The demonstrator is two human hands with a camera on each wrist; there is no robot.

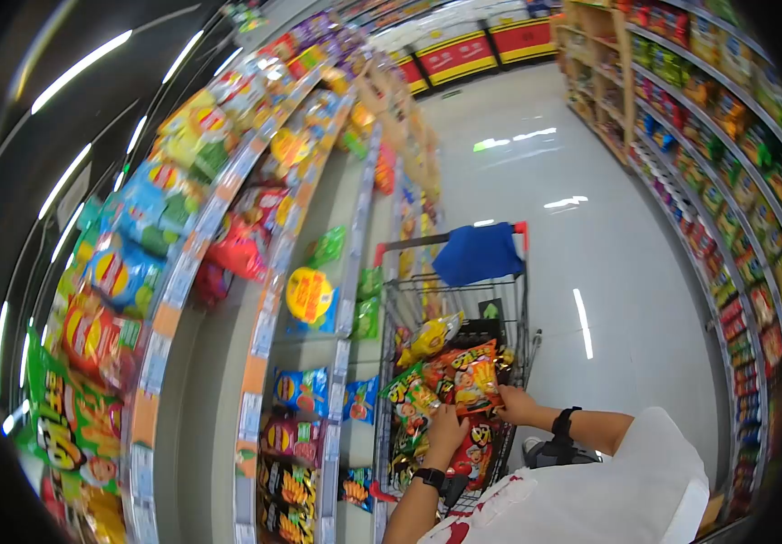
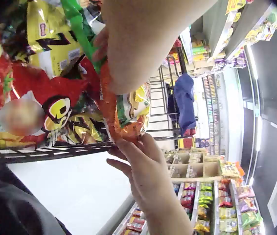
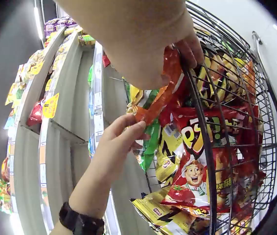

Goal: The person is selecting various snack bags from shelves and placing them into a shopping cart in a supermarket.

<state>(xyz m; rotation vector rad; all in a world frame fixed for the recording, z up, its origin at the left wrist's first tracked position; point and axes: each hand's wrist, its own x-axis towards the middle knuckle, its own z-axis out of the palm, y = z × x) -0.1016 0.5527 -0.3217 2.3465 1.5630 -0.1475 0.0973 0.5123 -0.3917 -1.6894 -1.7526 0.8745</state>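
An orange snack bag [image 1: 475, 376] is held up over the shopping cart [image 1: 529, 317] between both hands. My left hand [image 1: 445, 431] pinches its near left edge; in the right wrist view the thumb and fingers of this left hand [image 3: 116, 144] grip the orange foil. With my right hand [image 1: 519, 406] I hold the opposite edge, and the left wrist view shows the right hand [image 2: 146, 164] pinching a corner. Below lie a green snack bag [image 1: 409, 399], a red snack bag [image 3: 195, 161] with a cartoon chef, and yellow-and-black bags [image 2: 55, 39].
A blue cloth [image 1: 479, 254] hangs over the cart's far end. Shelves of chip bags [image 1: 123, 272] run along the left, with some bare stretches of shelf. Another stocked shelf [image 1: 726, 154] lines the right side. A pale, shiny aisle floor [image 1: 590, 254] lies between them.
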